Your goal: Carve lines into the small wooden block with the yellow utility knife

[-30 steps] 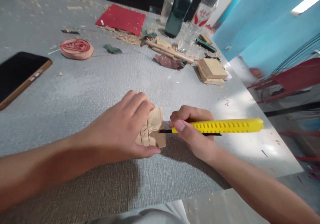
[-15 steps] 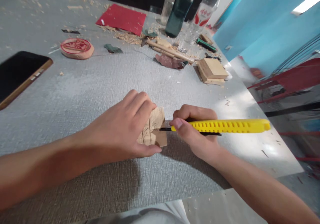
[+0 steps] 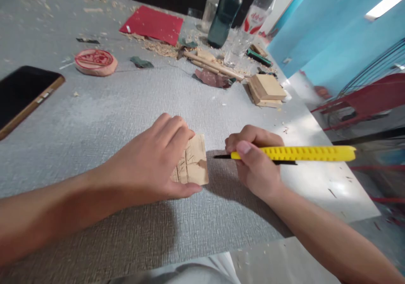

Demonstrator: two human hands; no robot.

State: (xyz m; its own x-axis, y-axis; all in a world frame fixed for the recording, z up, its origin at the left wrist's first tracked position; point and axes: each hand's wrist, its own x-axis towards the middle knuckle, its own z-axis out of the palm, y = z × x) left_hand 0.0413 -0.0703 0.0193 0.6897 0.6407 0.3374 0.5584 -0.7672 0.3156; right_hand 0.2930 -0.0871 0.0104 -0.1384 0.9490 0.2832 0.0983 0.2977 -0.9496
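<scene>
A small square wooden block (image 3: 193,164) with cut lines on its top lies on the grey textured table (image 3: 104,119). My left hand (image 3: 152,161) lies over its left half, fingers on top and thumb along its near edge, holding it down. My right hand (image 3: 256,161) is closed around a yellow utility knife (image 3: 294,153). The black blade points left, its tip a little to the right of the block and apart from it.
A black phone (image 3: 25,94) lies at the left edge. Further back are a round carved wooden stamp (image 3: 95,62), a red sheet (image 3: 152,23), wood shavings, sticks, a stack of wooden blocks (image 3: 266,90), a dark bottle (image 3: 224,16) and a plastic bottle (image 3: 253,20). The table's edge runs along the right.
My right hand has drawn the knife to the right, so the blade has come off the block. My left hand keeps holding the block in place.
</scene>
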